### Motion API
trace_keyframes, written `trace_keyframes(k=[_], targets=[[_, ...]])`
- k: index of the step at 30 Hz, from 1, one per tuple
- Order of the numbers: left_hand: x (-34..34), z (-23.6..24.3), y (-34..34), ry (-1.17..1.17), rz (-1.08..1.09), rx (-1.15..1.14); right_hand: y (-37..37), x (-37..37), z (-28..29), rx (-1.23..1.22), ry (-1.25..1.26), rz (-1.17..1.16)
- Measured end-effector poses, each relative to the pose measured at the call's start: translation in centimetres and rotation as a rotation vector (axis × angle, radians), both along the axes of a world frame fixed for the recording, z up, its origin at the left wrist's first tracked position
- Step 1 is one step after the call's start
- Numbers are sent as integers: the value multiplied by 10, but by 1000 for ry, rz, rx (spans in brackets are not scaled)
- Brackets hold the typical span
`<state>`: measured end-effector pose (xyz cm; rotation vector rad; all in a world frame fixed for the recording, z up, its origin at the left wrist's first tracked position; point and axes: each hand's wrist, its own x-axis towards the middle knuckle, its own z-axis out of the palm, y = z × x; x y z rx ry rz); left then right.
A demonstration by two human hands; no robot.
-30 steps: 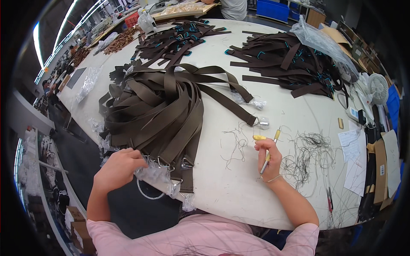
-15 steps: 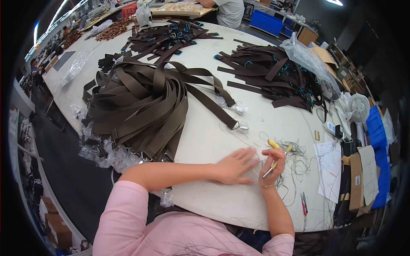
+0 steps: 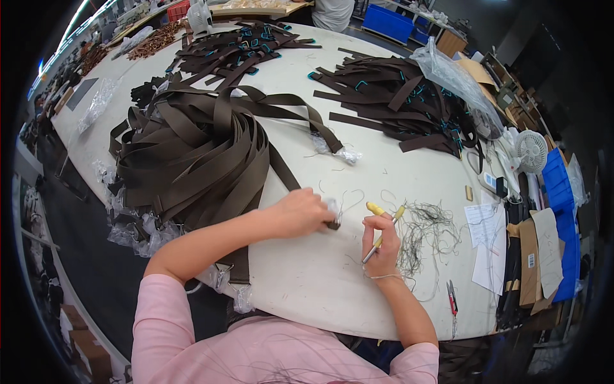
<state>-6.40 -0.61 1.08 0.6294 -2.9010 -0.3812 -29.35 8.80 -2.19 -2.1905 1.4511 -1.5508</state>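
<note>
My left hand [image 3: 300, 212] is closed around the end of a dark brown webbing strap [image 3: 282, 170]. Clear plastic wrap [image 3: 332, 206] at the strap's end shows beyond the fingers, blurred. To its right, my closed right hand [image 3: 381, 246] holds a slim pen-like tool [image 3: 373, 250] with a yellow upper end and a silver tip pointing down-left. A yellow piece [image 3: 376, 208] sits at a fingertip; I cannot tell if it is a finger cover. The strap runs back into a big heap of brown straps [image 3: 192, 153] on the left.
Loose thread clippings [image 3: 425, 233] lie right of my right hand. Red-handled snips [image 3: 452, 299] rest near the table's front edge. Strap piles with blue-edged buckles [image 3: 409, 96] lie farther back. Papers [image 3: 487, 237], a small white fan [image 3: 531, 149] and cardboard [image 3: 528, 256] line the right side.
My left hand has gone from lying spread on the table to gripping the strap end, up and to the left. The strap end has come nearer. My right hand keeps the tool.
</note>
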Motion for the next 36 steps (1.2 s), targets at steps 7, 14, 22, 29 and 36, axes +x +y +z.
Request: trace_keyframes(k=[7, 14, 22, 29, 36], targets=[[57, -3, 44, 203, -59, 128, 37, 43, 10, 186, -25, 129], [61, -4, 17, 182, -38, 325, 33, 6, -6, 468, 114, -113], [52, -7, 21, 304, -56, -237, 1, 47, 24, 120, 351, 154], [54, -17, 31, 317, 47, 196, 36, 52, 9, 144, 489, 194], [44, -3, 28, 291, 258, 441, 37, 33, 14, 234, 283, 252]])
